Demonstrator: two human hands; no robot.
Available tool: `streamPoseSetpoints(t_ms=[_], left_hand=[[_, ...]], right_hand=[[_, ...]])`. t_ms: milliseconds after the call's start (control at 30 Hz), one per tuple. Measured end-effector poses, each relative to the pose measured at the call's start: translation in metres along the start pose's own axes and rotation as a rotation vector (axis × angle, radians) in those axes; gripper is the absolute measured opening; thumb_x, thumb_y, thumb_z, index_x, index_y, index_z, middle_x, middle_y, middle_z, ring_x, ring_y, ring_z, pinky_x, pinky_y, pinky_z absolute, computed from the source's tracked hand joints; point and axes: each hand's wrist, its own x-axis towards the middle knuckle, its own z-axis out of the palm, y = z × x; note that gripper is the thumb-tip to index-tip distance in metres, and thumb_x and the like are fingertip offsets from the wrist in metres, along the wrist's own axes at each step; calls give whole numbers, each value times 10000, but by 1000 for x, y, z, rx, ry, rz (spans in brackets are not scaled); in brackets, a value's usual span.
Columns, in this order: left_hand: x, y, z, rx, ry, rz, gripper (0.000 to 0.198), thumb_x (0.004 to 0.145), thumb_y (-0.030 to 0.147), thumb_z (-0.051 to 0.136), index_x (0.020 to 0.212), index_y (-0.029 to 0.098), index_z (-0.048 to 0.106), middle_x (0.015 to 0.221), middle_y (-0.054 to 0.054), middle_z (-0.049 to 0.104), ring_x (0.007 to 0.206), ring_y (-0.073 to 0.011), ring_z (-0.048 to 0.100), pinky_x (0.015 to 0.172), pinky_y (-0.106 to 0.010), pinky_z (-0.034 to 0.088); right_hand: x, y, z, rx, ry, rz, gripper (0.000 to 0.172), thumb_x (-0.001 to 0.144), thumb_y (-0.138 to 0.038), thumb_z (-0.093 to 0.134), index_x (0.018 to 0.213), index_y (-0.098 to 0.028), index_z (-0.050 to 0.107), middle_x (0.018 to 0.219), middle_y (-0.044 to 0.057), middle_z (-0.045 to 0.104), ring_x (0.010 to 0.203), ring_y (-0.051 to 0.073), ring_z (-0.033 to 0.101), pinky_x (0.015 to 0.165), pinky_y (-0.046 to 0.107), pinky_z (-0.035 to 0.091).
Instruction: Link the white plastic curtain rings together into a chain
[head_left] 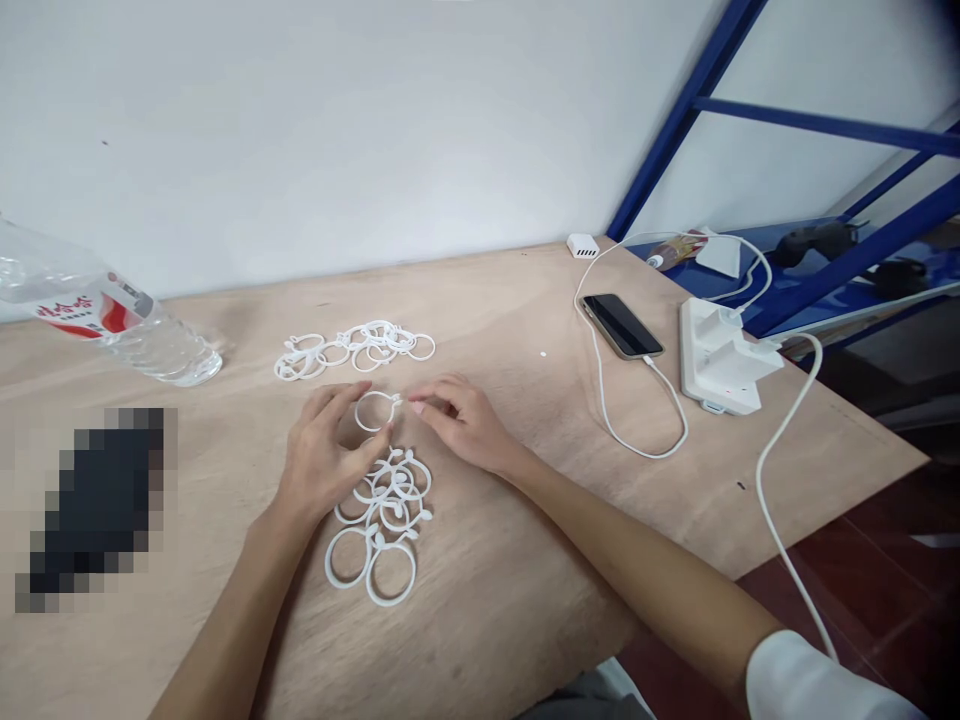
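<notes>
Both forearms enter from the 6 o'clock edge and meet at the centre of the wooden table (525,560). My left hand (326,460) and my right hand (461,420) share one white plastic ring (375,410): the left fingers pinch it at its 7 o'clock side, the right fingertips pinch the small tab at its 3 o'clock side. The ring sits just above the table surface, between the two hands.

Handling judgement: the ring looks light, thin and springy, with a smooth surface that may slip. A hold on the tab and the opposite rim, as here, should give the best control; hard squeezing could bend or snap it.

At 6 o'clock from the held ring, touching my left hand, lies a near pile of rings (382,520). At 12 o'clock lies a far pile of rings (352,350), apart from both hands.

Further out: a water bottle (105,320) lying on its side at 10 o'clock; a phone (622,325) on a white cable (637,430) at 2 o'clock; a white charger block (724,355) at 3 o'clock, beside a blue metal frame (825,125).
</notes>
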Motion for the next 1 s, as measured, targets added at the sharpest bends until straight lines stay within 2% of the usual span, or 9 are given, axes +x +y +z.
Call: streamPoseSetpoints(t_ms=[67, 167, 267, 433, 633, 800, 1000], left_hand=[[-1, 3, 2, 5, 18, 50, 341, 777, 382, 658, 1075, 217, 637, 1033, -53, 650, 956, -213, 640, 857, -363, 536], [-2, 10, 3, -7, 35, 61, 303, 770, 374, 662, 1035, 227, 650, 1014, -44, 640, 923, -203, 641, 832, -347, 541], [-1, 16, 2, -26, 28, 12, 263, 763, 370, 649, 991, 238, 657, 985, -33, 641, 910, -202, 632, 837, -345, 532], [1, 23, 0, -73, 25, -54, 239, 741, 396, 648, 915, 232, 667, 941, -29, 647, 871, -197, 629, 812, -342, 528], [2, 25, -1, -223, -46, -180, 244, 707, 390, 694, 885, 223, 692, 908, -17, 667, 856, -188, 633, 765, -314, 520], [2, 24, 0, -284, -78, -233, 252, 693, 396, 709, 874, 220, 708, 918, -23, 676, 880, -193, 635, 792, -322, 512], [2, 24, 1, -350, -125, -275, 233, 682, 401, 725, 830, 222, 711, 875, -21, 678, 821, -185, 631, 749, -321, 507]], right_hand=[[1, 0, 0, 24, 22, 51, 183, 874, -202, 610, 1032, -178, 701, 968, 64, 695, 958, 167, 609, 712, 268, 484], [1, 0, 0, 39, -20, 43, 194, 884, -221, 607, 1047, -186, 705, 1012, 67, 701, 971, 165, 610, 746, 274, 481], [1, 0, -2, 55, -50, 22, 175, 905, -210, 576, 988, -194, 729, 1010, 62, 714, 975, 164, 611, 788, 289, 477], [1, -2, -4, 93, -40, 23, 191, 914, -241, 562, 997, -205, 731, 982, 46, 718, 861, 141, 611, 699, 269, 456], [1, -2, -4, 151, -5, 25, 178, 902, -265, 580, 947, -194, 736, 908, 33, 731, 787, 129, 601, 686, 264, 443], [1, 0, -3, 189, 10, 24, 162, 888, -269, 599, 885, -188, 740, 896, 39, 726, 823, 134, 624, 722, 263, 472], [1, 0, -5, 199, -1, 26, 185, 889, -297, 604, 820, -192, 739, 878, 41, 725, 842, 142, 637, 748, 269, 489]])
